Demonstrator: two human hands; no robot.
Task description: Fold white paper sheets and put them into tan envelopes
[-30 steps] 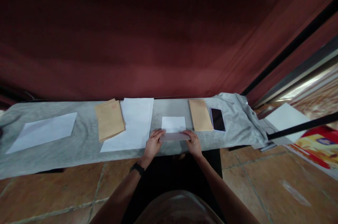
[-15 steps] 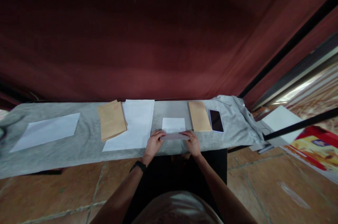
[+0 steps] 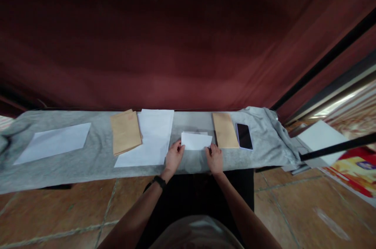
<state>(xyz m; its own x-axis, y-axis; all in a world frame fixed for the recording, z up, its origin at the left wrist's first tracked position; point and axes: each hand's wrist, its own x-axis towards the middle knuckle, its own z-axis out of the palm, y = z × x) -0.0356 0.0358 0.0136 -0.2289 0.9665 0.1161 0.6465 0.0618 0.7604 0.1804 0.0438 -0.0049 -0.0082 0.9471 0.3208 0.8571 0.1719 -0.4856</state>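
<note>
A folded sheet of white paper [image 3: 196,141] lies in front of me on the grey cloth, its near flap lifted over the far part so that only a thin strip shows behind. My left hand [image 3: 175,156] pinches its left edge between thumb and fingers. At the lower right corner my right hand [image 3: 215,158] grips the same paper, fingers closed. Just right of that hand is a brown envelope [image 3: 225,130]. Left of my left hand lie large white sheets [image 3: 155,139], partly covered by a stack of brown envelopes [image 3: 126,132].
A phone [image 3: 244,136] lies right of the single envelope. Another white sheet [image 3: 55,142] rests at the far left of the cloth-covered table [image 3: 96,170]. A dark red curtain-like surface [image 3: 176,45] rises behind. Beyond the right end are a black bar [image 3: 337,147] and a red-yellow box [image 3: 358,170].
The near part of the paper has been turned up and away from me over its far part. Both hands have stayed at its sides. The view has shifted slightly.
</note>
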